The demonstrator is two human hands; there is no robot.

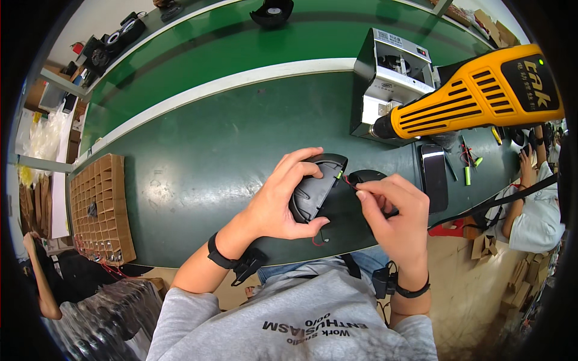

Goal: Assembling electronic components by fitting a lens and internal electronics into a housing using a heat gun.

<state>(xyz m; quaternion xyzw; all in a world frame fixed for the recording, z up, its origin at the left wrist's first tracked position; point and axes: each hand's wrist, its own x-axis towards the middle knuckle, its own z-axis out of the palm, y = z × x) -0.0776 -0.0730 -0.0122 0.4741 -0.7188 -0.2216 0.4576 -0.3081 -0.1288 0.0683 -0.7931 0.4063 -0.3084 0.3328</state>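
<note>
My left hand (271,201) is wrapped round a black half-round plastic housing (314,191), thumb at its near end and fingers over the far edge. The housing's hollow, ribbed inside faces up. A small yellow-green piece (339,174) sits at its right edge, where a thin red wire (347,180) comes out. My right hand (397,210) pinches that wire between thumb and forefinger, just right of the housing. Behind the right fingers lies another rounded black part (366,176), partly hidden by them. A short red wire end with a small plug (322,242) hangs below the left thumb.
A yellow power screwdriver (469,96) reaches in at the upper right, before a silver metal box (391,90). A black phone (433,177) and small tools (467,159) lie rightward. A divided cardboard box (102,207) stands left. Another person's arm (527,180) shows at far right.
</note>
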